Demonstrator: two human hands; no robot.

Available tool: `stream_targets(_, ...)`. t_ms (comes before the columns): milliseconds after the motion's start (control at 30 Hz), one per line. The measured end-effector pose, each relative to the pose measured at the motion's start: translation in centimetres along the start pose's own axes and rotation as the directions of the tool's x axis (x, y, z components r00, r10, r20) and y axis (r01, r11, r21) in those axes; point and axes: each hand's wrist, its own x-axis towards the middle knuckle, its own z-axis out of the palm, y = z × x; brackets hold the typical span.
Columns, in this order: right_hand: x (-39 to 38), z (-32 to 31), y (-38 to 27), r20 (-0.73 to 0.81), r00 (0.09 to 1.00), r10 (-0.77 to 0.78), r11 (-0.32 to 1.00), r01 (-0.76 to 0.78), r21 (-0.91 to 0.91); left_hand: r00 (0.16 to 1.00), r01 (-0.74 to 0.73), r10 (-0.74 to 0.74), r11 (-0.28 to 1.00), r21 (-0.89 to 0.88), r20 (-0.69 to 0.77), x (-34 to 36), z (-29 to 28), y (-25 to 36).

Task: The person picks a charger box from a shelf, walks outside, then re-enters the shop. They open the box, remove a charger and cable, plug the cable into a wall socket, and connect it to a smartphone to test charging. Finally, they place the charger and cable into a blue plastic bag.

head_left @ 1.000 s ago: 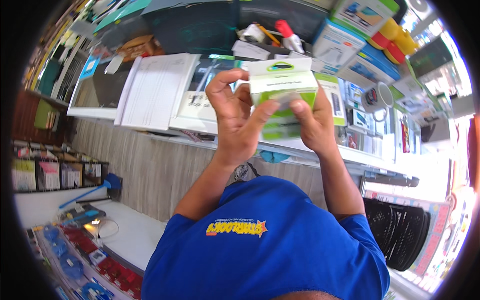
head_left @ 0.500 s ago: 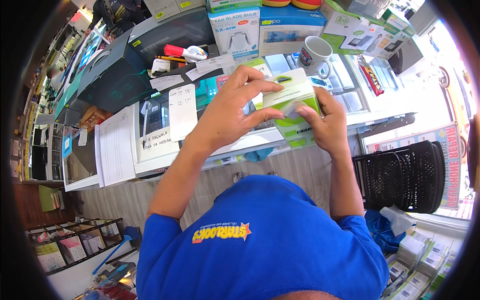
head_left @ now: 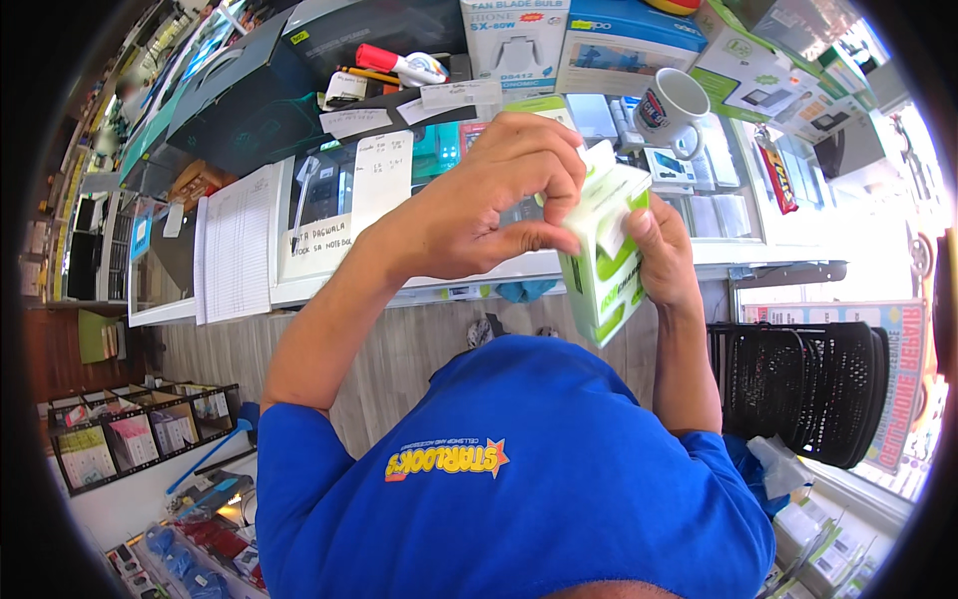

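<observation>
A white and green charger box (head_left: 608, 290) is held tilted above the near edge of the glass counter. My right hand (head_left: 667, 252) grips it from the right, thumb on its near face and the fingers mostly hidden behind. My left hand (head_left: 504, 195) is closed at the box's upper left corner, thumb and bent fingers pinching its edge near a raised white flap. What lies inside the box does not show.
Beyond my hands a white mug (head_left: 674, 108) stands on the counter (head_left: 738, 243). Boxed goods (head_left: 514, 45) line its back. A lined notebook (head_left: 238, 250) and paper slips lie left. Black plastic chairs (head_left: 798, 392) stand at the right.
The box has turned more upright, showing its green printed side. My left hand has moved from a small clear piece to the box's upper corner, and that piece is no longer seen.
</observation>
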Motion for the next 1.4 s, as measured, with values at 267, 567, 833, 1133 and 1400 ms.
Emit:
stream_targets(267, 1.1, 1.1, 0.4, 0.005, 1.000, -0.003, 0.998, 0.003, 0.064, 0.982, 0.076, -0.063, 0.995, 0.068, -0.177, -1.4, 0.5, 1.9)
stream_targets(567, 0.9, 2.2, 1.3, -0.008, 1.000, 0.029, 0.993, -0.028, 0.114, 0.976, 0.089, -0.080, 0.995, 0.035, -0.204, -1.7, 0.2, 2.8)
stream_targets(833, 0.6, 2.5, 1.2, 0.010, 0.999, 0.041, 0.993, -0.042, 0.111, 0.988, 0.120, -0.117, 0.992, 0.027, -0.100, -2.7, -0.1, 2.7)
stream_targets(1133, 0.4, 3.2, 1.1, 0.069, 0.997, 0.028, 0.996, -0.033, 0.079, 0.994, 0.099, -0.098, 0.995, 0.016, -0.058, -3.1, -0.8, 3.6)
stream_targets(1400, 0.5, 4.1, 0.5, 0.066, 0.997, 0.035, 0.997, -0.039, 0.062, 0.991, 0.089, -0.083, 0.994, 0.061, -0.105, -3.6, -1.1, 4.4)
